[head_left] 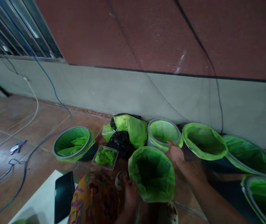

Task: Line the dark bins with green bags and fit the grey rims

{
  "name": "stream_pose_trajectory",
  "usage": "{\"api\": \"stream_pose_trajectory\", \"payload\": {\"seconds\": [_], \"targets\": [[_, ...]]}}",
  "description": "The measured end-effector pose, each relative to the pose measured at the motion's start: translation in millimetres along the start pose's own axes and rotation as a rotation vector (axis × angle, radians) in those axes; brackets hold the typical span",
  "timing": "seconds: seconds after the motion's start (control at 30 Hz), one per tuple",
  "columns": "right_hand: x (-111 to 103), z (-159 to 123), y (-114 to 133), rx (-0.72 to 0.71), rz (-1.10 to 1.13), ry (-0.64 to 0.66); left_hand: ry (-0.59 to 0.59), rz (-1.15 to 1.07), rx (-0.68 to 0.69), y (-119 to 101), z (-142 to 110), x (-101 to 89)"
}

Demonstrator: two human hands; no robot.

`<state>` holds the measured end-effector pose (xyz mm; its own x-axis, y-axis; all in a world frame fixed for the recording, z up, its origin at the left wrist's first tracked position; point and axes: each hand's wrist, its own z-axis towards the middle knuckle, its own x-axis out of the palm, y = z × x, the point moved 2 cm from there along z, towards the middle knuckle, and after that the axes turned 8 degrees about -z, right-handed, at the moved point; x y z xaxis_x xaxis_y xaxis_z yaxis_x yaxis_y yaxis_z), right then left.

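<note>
Between my hands stands a bin (151, 193) lined with a bright green plastic bag, its liner folded out over the mouth. My left hand (130, 189) is at its left side, the fingers curled against the liner's outer edge. On the other side, my right hand (176, 152) has its fingers stretched out, close to the right edge of the same liner. Just behind those fingertips is a grey-rimmed bin (163, 120) with a green liner. Dim light and blur partly hide the fingers.
More green-lined bins, such as a lined bin (205, 141), stand along the wall at right; a grey-rimmed bin (72, 142) stands left. Green and black bags (133, 127) and a clear tub (105, 156) lie between. A phone (64, 196) rests on a white surface. A blue cable (53, 85) crosses the floor.
</note>
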<state>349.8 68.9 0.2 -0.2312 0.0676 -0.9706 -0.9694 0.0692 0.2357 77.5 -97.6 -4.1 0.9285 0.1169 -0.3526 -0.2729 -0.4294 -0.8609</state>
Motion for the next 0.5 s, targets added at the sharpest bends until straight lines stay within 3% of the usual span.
{"api": "stream_pose_trajectory", "payload": {"seconds": [0.13, 0.23, 0.4, 0.5], "targets": [[18.4, 30.7, -4.7, -0.022, -0.153, 0.177, -0.127, -0.08, -0.07, -0.1, 2.7, -1.0], [12.5, 39.4, -4.0, -0.043, -0.22, 0.255, -0.146, -0.177, -0.073, -7.9, 1.0, -2.5], [-38.9, 40.0, 14.1, -0.138, -0.305, 0.197, -0.204, -0.45, 0.026, -34.9, 6.2, -7.7], [-76.6, 9.4, 32.6, -0.237, -0.323, 0.068, -0.185, -0.571, 0.033, -58.8, 19.9, -17.5]]}}
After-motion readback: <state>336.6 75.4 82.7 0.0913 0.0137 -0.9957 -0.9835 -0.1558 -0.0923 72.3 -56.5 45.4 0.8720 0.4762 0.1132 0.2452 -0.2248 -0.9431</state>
